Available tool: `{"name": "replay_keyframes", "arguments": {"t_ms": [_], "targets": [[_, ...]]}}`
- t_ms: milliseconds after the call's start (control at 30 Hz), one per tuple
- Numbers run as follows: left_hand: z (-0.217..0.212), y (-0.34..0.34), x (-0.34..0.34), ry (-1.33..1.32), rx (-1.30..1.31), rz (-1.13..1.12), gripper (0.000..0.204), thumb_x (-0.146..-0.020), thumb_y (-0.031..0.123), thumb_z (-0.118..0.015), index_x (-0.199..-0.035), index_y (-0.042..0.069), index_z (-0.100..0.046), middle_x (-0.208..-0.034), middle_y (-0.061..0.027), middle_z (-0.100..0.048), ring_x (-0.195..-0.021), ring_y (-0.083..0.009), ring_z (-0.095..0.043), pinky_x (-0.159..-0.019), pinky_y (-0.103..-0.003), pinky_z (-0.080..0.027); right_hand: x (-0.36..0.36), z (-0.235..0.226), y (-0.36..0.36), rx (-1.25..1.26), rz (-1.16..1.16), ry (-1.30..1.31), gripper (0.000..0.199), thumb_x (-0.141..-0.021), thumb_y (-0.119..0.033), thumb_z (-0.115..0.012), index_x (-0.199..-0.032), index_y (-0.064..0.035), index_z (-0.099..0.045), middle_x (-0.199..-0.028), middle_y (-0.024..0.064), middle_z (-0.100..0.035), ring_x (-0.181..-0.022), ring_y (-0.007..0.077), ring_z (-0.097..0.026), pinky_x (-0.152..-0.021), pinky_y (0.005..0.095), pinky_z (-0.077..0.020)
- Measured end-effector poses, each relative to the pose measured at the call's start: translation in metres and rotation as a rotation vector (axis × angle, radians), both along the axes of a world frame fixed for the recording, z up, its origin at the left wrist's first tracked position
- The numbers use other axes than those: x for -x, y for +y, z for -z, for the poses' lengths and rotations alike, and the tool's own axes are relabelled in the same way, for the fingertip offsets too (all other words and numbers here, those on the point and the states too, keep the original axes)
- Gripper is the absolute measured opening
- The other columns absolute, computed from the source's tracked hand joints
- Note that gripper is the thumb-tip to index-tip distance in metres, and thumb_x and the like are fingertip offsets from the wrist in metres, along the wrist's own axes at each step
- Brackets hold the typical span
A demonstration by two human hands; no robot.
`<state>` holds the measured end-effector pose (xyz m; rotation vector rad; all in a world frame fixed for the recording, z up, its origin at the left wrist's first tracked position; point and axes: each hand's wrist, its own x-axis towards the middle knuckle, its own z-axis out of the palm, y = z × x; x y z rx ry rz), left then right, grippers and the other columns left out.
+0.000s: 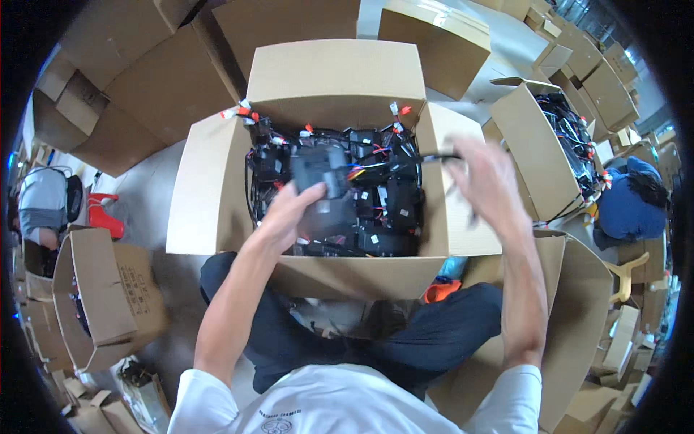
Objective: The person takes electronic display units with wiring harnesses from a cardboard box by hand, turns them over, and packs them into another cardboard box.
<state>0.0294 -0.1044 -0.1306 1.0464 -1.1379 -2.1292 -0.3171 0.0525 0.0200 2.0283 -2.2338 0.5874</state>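
Observation:
In front of me stands an open cardboard box point(347, 278), filled with black boxy electronic modules point(401, 199) and their wires. My left hand point(283, 215) grips a dark grey module point(316, 172) above the pile, its thumb on top and the other fingers hidden. Coloured wires and a black cable point(428, 158) run from near that module toward the right. Over the box's right flap, my right hand point(483, 181) is closed around the cable's end; motion blurs its fingers. White and red connectors point(242, 112) hang over the far left corner.
A second open box point(524, 148) of wired modules stands at the right, beside a person in dark blue point(636, 199). Another person point(47, 202) sits at the left near a red stool point(103, 215). An open carton point(108, 296) stands at the lower left. Large cartons point(434, 43) line the back.

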Motion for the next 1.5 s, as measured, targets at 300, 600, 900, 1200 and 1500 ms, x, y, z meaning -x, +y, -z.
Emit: {"name": "replay_keyframes", "arguments": {"t_ms": [300,600,900,1200,1500], "targets": [[0.251,-0.061,0.113,-0.405,0.077,0.126,0.05,-0.108,0.03,-0.091,-0.14,-0.007,-0.078,-0.125,-0.0207,-0.085,-0.117,-0.0299,-0.081,-0.1,-0.05,-0.064,-0.013,0.067,-0.001,-0.076,-0.161,0.091,0.053,-0.097,-0.026,-0.095,-0.143,-0.0067,-0.075,-0.145,0.015,-0.072,-0.149,0.035,-0.064,-0.137,0.058,-0.0416],[0.251,-0.025,0.163,-0.607,0.289,0.35,0.063,-0.113,0.045,-0.086,-0.141,-0.01,-0.073,-0.128,-0.0247,-0.085,-0.118,-0.0335,-0.084,-0.098,-0.053,-0.068,0.033,0.089,0.028,-0.265,-0.077,-0.049,0.045,-0.099,-0.026,-0.092,-0.135,-0.0044,-0.077,-0.136,0.0162,-0.075,-0.142,0.0372,-0.069,-0.132,0.0569,-0.0455],[0.273,-0.032,0.099,-0.946,0.834,0.29,0.084,-0.106,0.065,-0.08,-0.13,-0.015,-0.077,-0.129,-0.0433,-0.08,-0.128,-0.0573,-0.079,-0.111,-0.061,-0.061,-0.094,-0.013,0.046,0.373,-0.721,-0.167,0.019,-0.092,-0.022,-0.077,-0.102,-0.0059,-0.075,-0.098,0.0103,-0.074,-0.098,0.0328,-0.076,-0.088,0.0444,-0.063],[0.211,0.007,0.15,-1.042,0.874,0.313,0.083,-0.107,0.06,-0.077,-0.158,-0.004,-0.065,-0.161,-0.0411,-0.062,-0.148,-0.0588,-0.065,-0.126,-0.062,-0.055,-0.109,-0.082,0.235,0.846,-0.606,-0.148,0.054,-0.117,-0.023,-0.074,-0.169,-0.0079,-0.067,-0.102,0.0097,-0.072,-0.087,0.0225,-0.068,-0.082,0.0397,-0.0658],[0.152,0.039,0.15,-0.627,0.737,0.467,0.049,-0.118,0.026,-0.077,-0.153,-0.009,-0.072,-0.117,-0.0094,-0.082,-0.094,-0.0102,-0.073,-0.081,-0.029,-0.06,0.241,-0.033,0.488,0.259,0.527,0.017,0.033,-0.113,-0.015,-0.075,-0.143,-0.0008,-0.078,-0.107,0.0212,-0.085,-0.101,0.0336,-0.086,-0.091,0.0461,-0.0665]]}}
